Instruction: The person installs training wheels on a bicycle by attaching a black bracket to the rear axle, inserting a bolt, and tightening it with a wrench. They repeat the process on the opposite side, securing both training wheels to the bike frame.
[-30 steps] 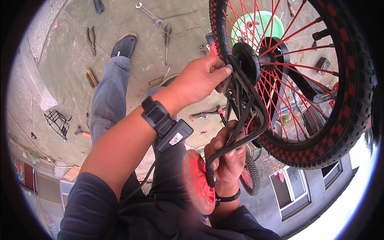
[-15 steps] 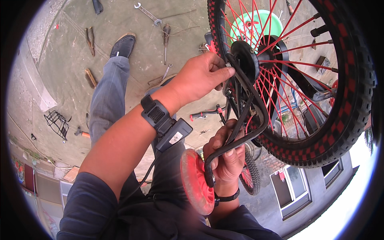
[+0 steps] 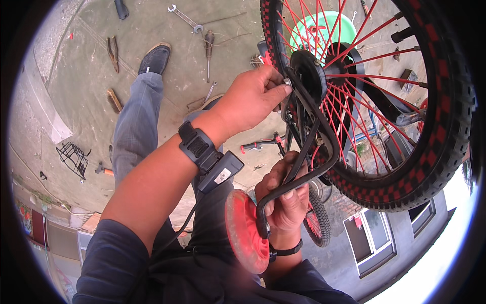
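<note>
- Outdoor yard, greenish concrete ground point(image 3: 152, 101) seen from above; a building wall with windows point(image 3: 374, 238) bends along the lower right rim.
- Tools scattered on the ground: a wrench point(image 3: 185, 17) near the top, a screwdriver point(image 3: 208, 48) just below it, pliers point(image 3: 112, 50) and a brush point(image 3: 114, 100) to the left, a small wire rack point(image 3: 73, 158) far left, a hammer point(image 3: 104, 169) beside the trouser leg.
- A green basin point(image 3: 324, 30) shows through the spokes at the top.
- Person's own leg in grey trousers point(image 3: 134, 126) with a dark shoe point(image 3: 155, 58) planted on the ground.
- Bicycle wheel point(image 3: 445, 126) fills the upper right: black tyre with a red chequered band, red spokes, dark hub disc at the centre.
- Training-wheel bracket point(image 3: 324, 147): bent black metal bar running from the hub down to a small red wheel point(image 3: 245, 238), which sits close to the camera and is blurred.
- Left hand point(image 3: 250, 99), with a black wrist device on the forearm, is closed with fingertips pinched at the bracket's top end, right against the hub; what the fingertips hold is too small to tell.
- Right hand point(image 3: 286, 202) is wrapped tightly around the bracket's lower bend, just above the red wheel.
- A second, smaller tyre point(image 3: 319, 225) sits just behind the right hand.
</note>
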### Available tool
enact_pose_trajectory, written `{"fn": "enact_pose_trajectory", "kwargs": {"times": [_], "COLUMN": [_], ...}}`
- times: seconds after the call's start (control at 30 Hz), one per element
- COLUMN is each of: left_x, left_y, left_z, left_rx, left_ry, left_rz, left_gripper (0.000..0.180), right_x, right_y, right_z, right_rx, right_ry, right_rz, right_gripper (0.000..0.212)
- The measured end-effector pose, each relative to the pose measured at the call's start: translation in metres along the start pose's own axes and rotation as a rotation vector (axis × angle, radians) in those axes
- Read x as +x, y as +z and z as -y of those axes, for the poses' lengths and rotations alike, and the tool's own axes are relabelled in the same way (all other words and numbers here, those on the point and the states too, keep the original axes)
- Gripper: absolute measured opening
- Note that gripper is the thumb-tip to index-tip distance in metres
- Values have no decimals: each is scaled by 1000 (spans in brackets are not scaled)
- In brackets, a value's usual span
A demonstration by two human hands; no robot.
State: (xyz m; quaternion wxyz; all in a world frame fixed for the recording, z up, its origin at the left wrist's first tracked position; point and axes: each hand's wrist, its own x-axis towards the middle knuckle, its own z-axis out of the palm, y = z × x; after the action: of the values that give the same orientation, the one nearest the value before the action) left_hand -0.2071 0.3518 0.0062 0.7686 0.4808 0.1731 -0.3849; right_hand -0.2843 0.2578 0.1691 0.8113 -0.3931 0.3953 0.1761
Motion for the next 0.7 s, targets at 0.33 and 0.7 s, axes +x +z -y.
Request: {"fn": "enact_pose_trajectory", "kwargs": {"times": [0.33, 0.7], "left_x": [-1, 0], "left_y": [-1, 1], "left_z": [-3, -2], "left_rx": [-59, 157], "left_ry": [26, 103], "left_rz": [-29, -25], "left_gripper": [25, 26], "right_x": [1, 1], "right_y": [2, 0], "right_z": [0, 0], "right_rx": [14, 23], "right_ry": [5, 6], "right_rz": [-7, -3], "right_gripper": [54, 54]}}
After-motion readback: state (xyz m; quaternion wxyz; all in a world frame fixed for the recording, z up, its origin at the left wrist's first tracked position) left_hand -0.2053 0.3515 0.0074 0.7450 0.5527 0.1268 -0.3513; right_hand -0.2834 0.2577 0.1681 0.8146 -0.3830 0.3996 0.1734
